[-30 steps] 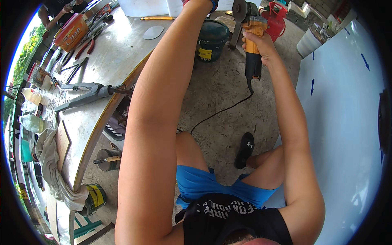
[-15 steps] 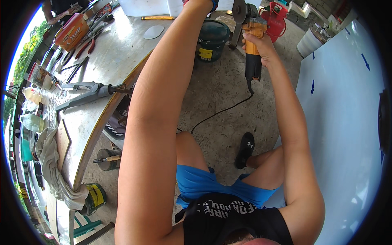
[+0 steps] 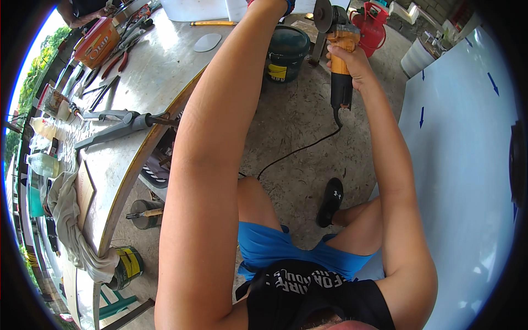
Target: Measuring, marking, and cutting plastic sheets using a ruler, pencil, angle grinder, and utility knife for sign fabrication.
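Note:
My right hand (image 3: 352, 66) grips an orange and black angle grinder (image 3: 341, 82), its disc at the upper end and its cord hanging to the floor. My left arm stretches up to the top edge, where my left hand (image 3: 269, 6) is mostly cut off beside a white panel (image 3: 192, 10); a bit of red and blue shows there, and the fingers are hidden. A yellow pencil-like stick (image 3: 212, 24) and a pale flat disc (image 3: 207, 43) lie on the metal worktable (image 3: 159, 71) left of that arm.
Pliers, a tool (image 3: 121, 132), an orange box (image 3: 93, 41) and a rag (image 3: 77, 231) crowd the table. A dark bucket (image 3: 286, 55), red gas cylinder (image 3: 368, 30) and white drum (image 3: 415, 58) stand ahead. A large pale board (image 3: 451, 165) is at right. Another person's arm (image 3: 82, 16) shows top left.
The other person's arm at the top left has shifted slightly. My arms and the grinder have barely moved.

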`<state>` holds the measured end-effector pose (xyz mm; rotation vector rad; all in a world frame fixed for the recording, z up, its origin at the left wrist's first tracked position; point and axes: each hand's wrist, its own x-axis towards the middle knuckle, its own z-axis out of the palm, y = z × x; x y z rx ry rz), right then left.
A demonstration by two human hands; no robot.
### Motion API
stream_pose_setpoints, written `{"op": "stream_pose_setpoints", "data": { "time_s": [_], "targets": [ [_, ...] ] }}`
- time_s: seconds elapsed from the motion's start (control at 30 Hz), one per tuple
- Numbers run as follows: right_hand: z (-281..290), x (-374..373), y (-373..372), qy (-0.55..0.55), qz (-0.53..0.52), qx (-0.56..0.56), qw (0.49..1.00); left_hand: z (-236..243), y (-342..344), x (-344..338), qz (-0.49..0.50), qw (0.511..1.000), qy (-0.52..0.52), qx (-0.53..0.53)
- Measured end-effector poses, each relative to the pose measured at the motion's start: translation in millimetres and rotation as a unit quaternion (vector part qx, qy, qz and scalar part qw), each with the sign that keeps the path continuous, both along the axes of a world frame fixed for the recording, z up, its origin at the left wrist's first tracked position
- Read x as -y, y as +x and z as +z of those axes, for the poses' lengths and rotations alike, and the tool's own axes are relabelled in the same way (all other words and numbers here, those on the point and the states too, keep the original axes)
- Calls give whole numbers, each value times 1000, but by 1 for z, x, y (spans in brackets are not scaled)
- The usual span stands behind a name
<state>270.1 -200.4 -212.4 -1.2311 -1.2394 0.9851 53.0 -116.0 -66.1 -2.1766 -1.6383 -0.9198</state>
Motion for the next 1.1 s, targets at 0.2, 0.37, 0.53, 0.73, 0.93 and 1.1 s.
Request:
{"op": "stream_pose_setpoints", "data": {
  "time_s": [0.2,0.37,0.53,0.73,0.93,1.1],
  "targets": [
    [-16,5,2,-30,5,-23,999,1,-1,2,-11,1000,-8,-1],
    [-38,40,9,-69,-4,-55,996,6,-5,5,-1,1000,4,-6],
    [-47,87,32,-106,-30,-32,993,-2,4,0,0,1000,24,-15],
    [-48,127,40,-98,-67,-99,988,-5,19,12,5,983,165,-84],
    [-53,128,56,-91,-79,-156,980,-2,51,6,6,970,205,-132],
    [-44,126,59,-85,-71,-166,980,-13,58,13,27,965,180,-191]
  ]
}}
